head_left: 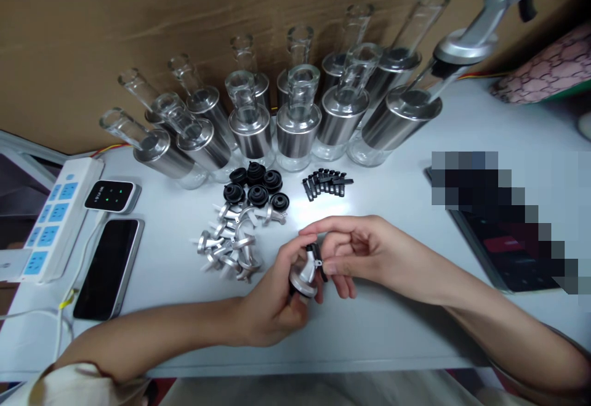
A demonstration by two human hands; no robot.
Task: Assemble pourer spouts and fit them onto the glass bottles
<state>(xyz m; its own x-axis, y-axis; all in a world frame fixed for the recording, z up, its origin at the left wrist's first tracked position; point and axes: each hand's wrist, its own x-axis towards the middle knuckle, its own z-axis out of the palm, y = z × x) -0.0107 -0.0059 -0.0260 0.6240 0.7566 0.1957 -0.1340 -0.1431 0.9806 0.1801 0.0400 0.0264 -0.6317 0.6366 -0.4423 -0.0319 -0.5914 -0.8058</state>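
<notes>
— While the left hand (272, 304) grips the silver spout cap (303, 280) at lower centre, what is the right hand (364, 252) doing?

— Its fingers (330, 266) pinch a small black clip (317, 258) against the cap; fitting looks underway, and seating it next likely needs steady pressure.

— Beyond?

— Silver spouts (228, 246), black stoppers (256, 187), glass bottles (298, 116) toward the top. No writing is legible, even on the white device (112, 195) at left.
</notes>
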